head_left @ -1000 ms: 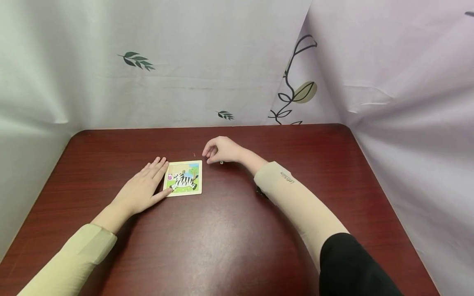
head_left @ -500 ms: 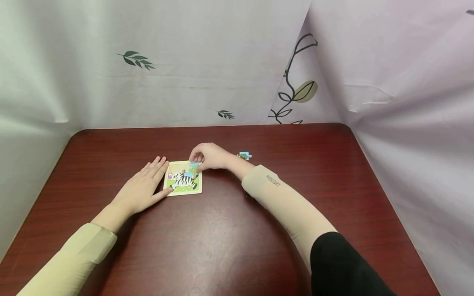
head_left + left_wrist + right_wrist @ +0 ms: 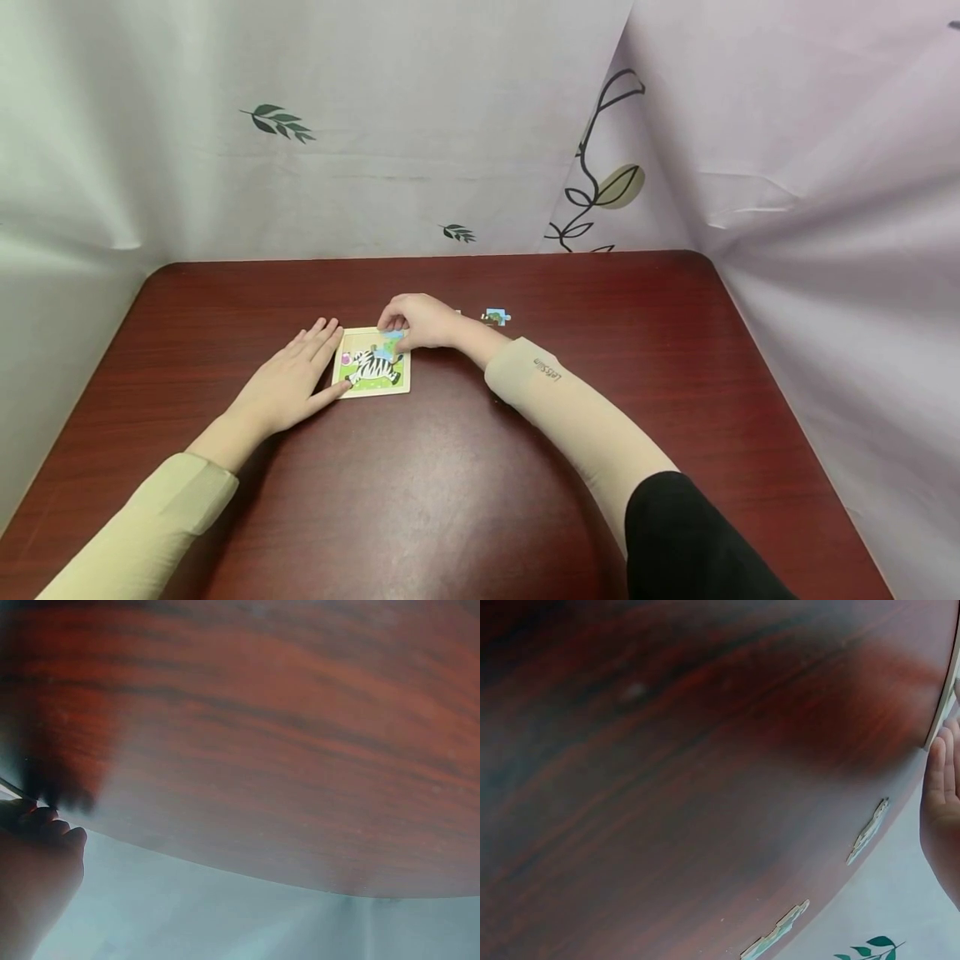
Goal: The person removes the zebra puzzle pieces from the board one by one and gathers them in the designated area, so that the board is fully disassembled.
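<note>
Left sleeve (image 3: 142, 533): pale beige, running up from the lower left corner toward the middle of the counter (image 3: 465, 467).
Left hand (image 3: 288, 385): lies palm down on the dark red wood, fingers (image 3: 321, 333) straight and slightly spread, gripping nothing. The thumb tip touches the left edge of the puzzle board, and the fingertips rest just beside its upper left corner. In the left wrist view only a blurred bit of the hand shows, low at the left.
Puzzle board (image 3: 372, 363): a small square tray with a pale frame, flat on the counter between the two hands. Its picture shows a striped zebra on green grass, with blue and green at the upper right.
Puzzle piece (image 3: 392, 337): a small blue piece at the board's upper right corner, pinched by the right hand and touching the board there. Whether it sits fully in its place cannot be told.
Right hand (image 3: 416, 321): knuckles up over the board's far right corner, fingers curled and clamped on the blue piece.
Right sleeve (image 3: 577, 417): beige with small lettering near the cuff, black cloth further up the arm.
Loose piece (image 3: 495, 317): a blue and brown piece alone on the counter, just right of the right wrist and apart from the board.
Backdrop (image 3: 420, 133): pale cloth with leaf prints behind the counter, lilac cloth on the right.
</note>
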A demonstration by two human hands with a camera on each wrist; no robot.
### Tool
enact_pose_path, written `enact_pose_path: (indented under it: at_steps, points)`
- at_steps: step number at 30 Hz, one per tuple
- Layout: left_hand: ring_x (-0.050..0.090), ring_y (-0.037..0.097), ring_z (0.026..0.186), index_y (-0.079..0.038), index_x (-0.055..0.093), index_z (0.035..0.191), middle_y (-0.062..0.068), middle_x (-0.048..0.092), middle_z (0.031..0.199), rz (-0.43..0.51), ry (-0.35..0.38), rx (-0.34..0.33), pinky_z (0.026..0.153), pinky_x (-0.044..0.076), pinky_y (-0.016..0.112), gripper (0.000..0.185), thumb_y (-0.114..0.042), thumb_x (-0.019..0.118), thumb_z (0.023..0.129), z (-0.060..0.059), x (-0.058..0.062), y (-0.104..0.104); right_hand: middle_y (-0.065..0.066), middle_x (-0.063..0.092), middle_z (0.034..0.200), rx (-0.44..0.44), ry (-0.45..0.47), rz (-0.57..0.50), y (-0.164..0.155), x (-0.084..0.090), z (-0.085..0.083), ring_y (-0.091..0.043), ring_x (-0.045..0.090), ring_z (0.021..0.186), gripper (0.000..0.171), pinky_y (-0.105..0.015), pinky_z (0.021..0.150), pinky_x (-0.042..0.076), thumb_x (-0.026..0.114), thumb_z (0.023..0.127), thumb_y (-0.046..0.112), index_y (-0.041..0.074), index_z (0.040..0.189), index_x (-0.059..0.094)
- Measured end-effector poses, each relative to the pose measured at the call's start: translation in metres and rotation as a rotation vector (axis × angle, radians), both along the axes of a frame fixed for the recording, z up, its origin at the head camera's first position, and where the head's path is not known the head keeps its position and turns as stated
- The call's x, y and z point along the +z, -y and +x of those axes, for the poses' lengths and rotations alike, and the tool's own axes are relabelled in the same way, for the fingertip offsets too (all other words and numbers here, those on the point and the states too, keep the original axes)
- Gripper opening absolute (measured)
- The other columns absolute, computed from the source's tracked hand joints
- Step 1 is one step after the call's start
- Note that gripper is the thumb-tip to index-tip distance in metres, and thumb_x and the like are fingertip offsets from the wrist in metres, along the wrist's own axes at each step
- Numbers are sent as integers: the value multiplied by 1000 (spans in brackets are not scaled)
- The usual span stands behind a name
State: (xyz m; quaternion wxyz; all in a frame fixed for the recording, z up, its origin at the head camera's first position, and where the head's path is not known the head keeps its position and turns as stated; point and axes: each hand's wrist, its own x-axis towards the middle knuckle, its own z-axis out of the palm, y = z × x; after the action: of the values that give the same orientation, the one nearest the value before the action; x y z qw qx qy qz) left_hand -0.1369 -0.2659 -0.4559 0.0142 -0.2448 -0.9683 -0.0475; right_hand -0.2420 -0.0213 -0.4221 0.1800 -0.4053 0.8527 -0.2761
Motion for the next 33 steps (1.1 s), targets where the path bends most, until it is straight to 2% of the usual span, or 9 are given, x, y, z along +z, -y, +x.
enact_pose_path:
  at_steps: [6,14,23,33]
  points:
    - [18,30,144,-2,24,149,15,25,154,-4,-7,-4,118,19,44,88,-63,45,89,0,-1,0,4,60,98,18,-16,2,0,-2,1,-7,57,90,34,-10,77,46,79,76,18,14,108,67]
    - [18,31,144,-1,23,149,16,26,153,-2,-2,-4,118,20,45,88,-63,45,89,1,1,-1,6,61,102,67,-23,-4,3,-3,0,-6,58,92,33,-15,82,49,76,76,10,14,108,68]
    - [16,29,144,-3,22,149,14,24,155,-15,7,4,118,18,44,88,-64,44,89,0,0,0,5,62,106,80,-25,-2,5,0,0,-7,58,95,34,-12,83,46,77,77,12,14,109,68]
    - [16,29,144,-3,22,149,14,23,155,-15,-1,1,119,17,43,87,-63,44,90,0,-1,0,10,64,105,192,-102,65,8,0,-5,-4,54,98,25,-15,89,42,74,80,16,21,104,70]
